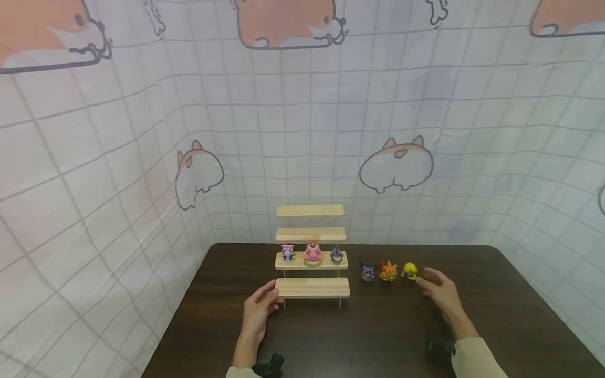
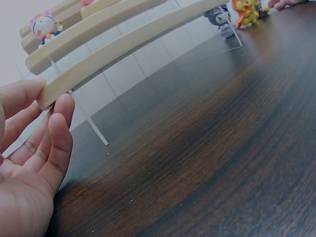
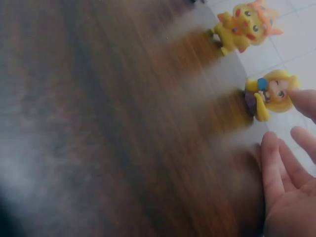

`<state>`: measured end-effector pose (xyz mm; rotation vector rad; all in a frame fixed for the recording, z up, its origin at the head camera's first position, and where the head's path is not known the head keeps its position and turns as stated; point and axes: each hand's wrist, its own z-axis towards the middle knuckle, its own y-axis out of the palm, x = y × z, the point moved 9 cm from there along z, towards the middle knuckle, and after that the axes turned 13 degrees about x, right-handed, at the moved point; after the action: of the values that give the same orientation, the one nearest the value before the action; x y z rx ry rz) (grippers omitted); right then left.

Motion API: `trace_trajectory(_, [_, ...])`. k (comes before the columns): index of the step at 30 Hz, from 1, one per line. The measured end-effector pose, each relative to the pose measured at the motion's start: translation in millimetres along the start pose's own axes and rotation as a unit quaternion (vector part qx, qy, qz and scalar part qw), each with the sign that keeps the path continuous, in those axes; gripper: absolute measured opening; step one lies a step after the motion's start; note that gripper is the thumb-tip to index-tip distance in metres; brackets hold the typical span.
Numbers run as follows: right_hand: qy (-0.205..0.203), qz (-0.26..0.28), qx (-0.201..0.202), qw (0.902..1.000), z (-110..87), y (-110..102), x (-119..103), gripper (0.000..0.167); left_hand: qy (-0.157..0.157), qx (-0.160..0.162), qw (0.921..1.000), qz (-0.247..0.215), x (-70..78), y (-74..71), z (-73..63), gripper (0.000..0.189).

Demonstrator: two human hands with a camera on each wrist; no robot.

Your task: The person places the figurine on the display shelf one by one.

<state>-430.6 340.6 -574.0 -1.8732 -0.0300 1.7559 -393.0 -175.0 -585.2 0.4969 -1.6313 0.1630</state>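
Note:
My left hand [image 1: 257, 313] pinches the left end of the lowest step of a wooden tiered display stand [image 1: 313, 287], thumb and fingers on its corner. Over to the right, my right hand [image 1: 443, 295] is beside a yellow-haired figurine [image 1: 409, 271], fingers apart. In the right wrist view a fingertip overlaps that figurine's head [image 3: 279, 94]; whether it touches, I cannot tell. Left of it stand an orange-and-yellow figurine [image 1: 388, 271] and a dark purple one [image 1: 368, 272]. The second step carries a pink-hooded figurine [image 1: 287, 253], a pink one [image 1: 313, 254] and a grey-blue one [image 1: 336, 254].
The stand's upper steps [image 1: 310, 234] rise toward the back on thin metal legs. Dark wood-grain tabletop [image 1: 359, 336] lies under everything. A grid-patterned cloth [image 1: 302, 121] with cartoon dogs hangs behind and at both sides of the table.

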Motion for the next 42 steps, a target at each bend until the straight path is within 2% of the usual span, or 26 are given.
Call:
trace_trajectory(11, [-0.021,-0.005,-0.009,0.9997,13.1,9.4,-2.2,0.072,0.0,0.0,1.0,-0.001,0.0,1.8,1.0,0.048])
trace_trajectory(23, [-0.049,-0.055,-0.013,0.9972,16.2,20.7,-7.4,0.074,0.004,0.0,1.0,0.001,-1.6,1.3,1.1,0.048])
trace_trajectory(42, [-0.047,-0.061,0.0,0.997,21.2,24.1,-7.7,0.069,0.002,0.006,1.0,0.0,-1.3,-1.1,1.2,0.047])
